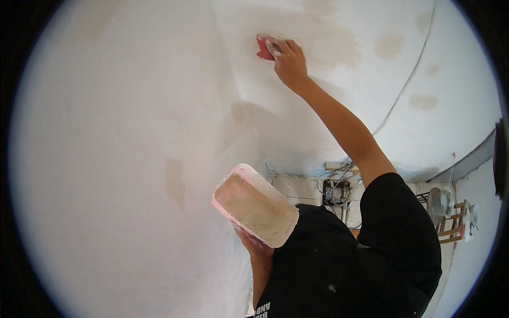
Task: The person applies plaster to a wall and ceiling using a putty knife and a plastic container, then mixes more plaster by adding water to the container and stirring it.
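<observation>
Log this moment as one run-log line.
right hand: presses red scraper on white wall | left hand: holds pink tub of plaster | damp patches nearby

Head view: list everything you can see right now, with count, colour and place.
Wall: one, white with tan damp-looking patches, fills most of the view.
Red scraper: one, pressed flat on the wall, upper centre.
Pink tray: one, smeared with pale plaster, centre.
Cable: one, thin, grey, running down the wall at right.
Wiring box: one, dark, loose wires, low on the wall.
Wooden stand: one, brown, far right.
Right hand: holds the scraper.
Left hand: supports the tray from beneath.
</observation>
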Demonstrator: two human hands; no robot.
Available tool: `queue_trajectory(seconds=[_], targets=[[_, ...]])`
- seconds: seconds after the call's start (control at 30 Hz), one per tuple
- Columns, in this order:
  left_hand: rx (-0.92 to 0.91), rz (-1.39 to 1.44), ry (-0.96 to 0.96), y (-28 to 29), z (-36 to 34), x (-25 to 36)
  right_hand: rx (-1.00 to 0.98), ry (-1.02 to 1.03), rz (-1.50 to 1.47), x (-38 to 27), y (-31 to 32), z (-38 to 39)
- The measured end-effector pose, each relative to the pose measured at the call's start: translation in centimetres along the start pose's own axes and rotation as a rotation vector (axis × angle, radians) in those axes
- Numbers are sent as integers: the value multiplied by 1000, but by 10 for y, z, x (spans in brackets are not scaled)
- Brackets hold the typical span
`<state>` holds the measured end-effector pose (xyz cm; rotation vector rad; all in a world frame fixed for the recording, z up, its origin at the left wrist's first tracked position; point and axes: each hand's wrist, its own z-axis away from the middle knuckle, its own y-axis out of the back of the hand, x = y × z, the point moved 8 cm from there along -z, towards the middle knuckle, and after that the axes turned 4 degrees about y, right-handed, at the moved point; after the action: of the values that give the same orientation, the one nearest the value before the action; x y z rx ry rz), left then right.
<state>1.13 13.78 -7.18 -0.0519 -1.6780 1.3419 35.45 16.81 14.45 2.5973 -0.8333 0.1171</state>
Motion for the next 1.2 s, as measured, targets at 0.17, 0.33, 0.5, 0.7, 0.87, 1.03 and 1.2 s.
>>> queue_trajectory(seconds=[0.17,0.33,0.5,0.7,0.87,1.03,1.2], targets=[[-19,-236,-95,-7,2,4,14,-70,98,2,-21,-11],[-14,-190,-85,-13,6,3,-46,-139,71,-4,-38,3],[26,-847,-448,-28,11,25,-287,-85,64,-34,-76,54],[-7,-654,-446,-13,11,25,-482,-307,-143,-15,-73,59],[-52,-352,-207,12,-3,5,76,69,57,-19,-15,18],[-79,-334,-223,5,-2,-1,-5,263,117,-22,-45,15],[-98,-47,-56,-15,-4,-8,-129,320,164,-15,-62,17]])
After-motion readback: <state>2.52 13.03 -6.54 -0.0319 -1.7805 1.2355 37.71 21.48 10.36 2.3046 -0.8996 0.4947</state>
